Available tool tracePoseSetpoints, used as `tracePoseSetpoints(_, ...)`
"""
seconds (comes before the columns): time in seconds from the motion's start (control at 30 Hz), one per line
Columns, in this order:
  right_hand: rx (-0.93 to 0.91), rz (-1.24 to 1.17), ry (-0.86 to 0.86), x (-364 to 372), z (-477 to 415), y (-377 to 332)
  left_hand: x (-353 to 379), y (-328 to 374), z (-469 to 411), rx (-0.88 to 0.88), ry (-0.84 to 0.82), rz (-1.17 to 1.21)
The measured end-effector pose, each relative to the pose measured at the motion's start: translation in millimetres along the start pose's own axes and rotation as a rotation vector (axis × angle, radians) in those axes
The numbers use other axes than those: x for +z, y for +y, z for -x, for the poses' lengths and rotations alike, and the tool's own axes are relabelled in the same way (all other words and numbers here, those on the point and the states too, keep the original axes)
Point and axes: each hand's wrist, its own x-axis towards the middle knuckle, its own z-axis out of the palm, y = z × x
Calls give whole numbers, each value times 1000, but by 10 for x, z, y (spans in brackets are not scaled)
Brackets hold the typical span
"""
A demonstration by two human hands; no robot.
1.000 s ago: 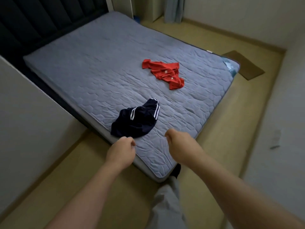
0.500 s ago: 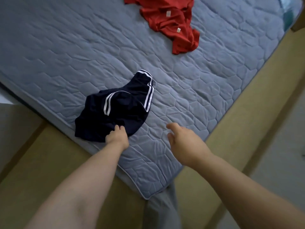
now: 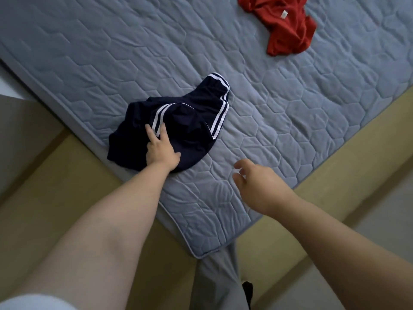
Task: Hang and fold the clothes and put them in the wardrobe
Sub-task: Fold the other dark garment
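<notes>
Navy shorts (image 3: pixel 190 130) — left hand (image 3: pixel 161 151) — mattress edge (image 3: pixel 89 132)

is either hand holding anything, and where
Nothing is gripped: the left hand lies on the navy shorts by a white stripe; the right hand is empty.

Navy white-striped shorts (image 3: pixel 185 130) lie on the grey quilted mattress (image 3: pixel 290 119) near its front corner; a red garment (image 3: pixel 288 30), perhaps a shirt, lies behind, rightward.

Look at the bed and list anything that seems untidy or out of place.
Two things. The dark shorts lie crumpled near the mattress edge, with the left hand resting on them. The red shirt lies bunched up farther along, a white label showing. Nothing looks spilled or damaged.
</notes>
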Motion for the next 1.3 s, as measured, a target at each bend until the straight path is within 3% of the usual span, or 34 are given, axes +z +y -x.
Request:
tracePoseSetpoints(0.17,9,0,12,48,-67,58,88,155,-276,-135,-123,285)
tracePoseSetpoints(0.27,33,-10,-3,96,-9,97,111,186,-216,-180,-80,132)
tracePoseSetpoints(0.37,49,5,-65,84,198,50,2,292,189,-53,-201,52)
tracePoseSetpoints(0.43,53,12,-96,14,412,-29,-201,401,582,95,-196,115)
tracePoseSetpoints(0.57,41,-17,-74,-264,956,-217,-926,646,1439,310,-140,532)
tracePoseSetpoints(0.73,-25,-329,42,-872,1789,-388,-2078,1282,2426,542,-85,917)
tracePoseSetpoints(0.83,-80,-479,235,-1247,2294,-454,-2737,1740,3063,753,-46,1095)
tracePoseSetpoints(0.97,-56,-444,672,-1770,2918,-346,-3435,2224,3927,1025,-20,1001)
tracePoseSetpoints(1.17,-124,-464,1119,-2731,4128,-50,-4383,2751,5192,1198,69,721)
tracePoseSetpoints(1.3,-211,-311,1385,-3337,5012,52,-4925,3148,5945,1207,144,844)
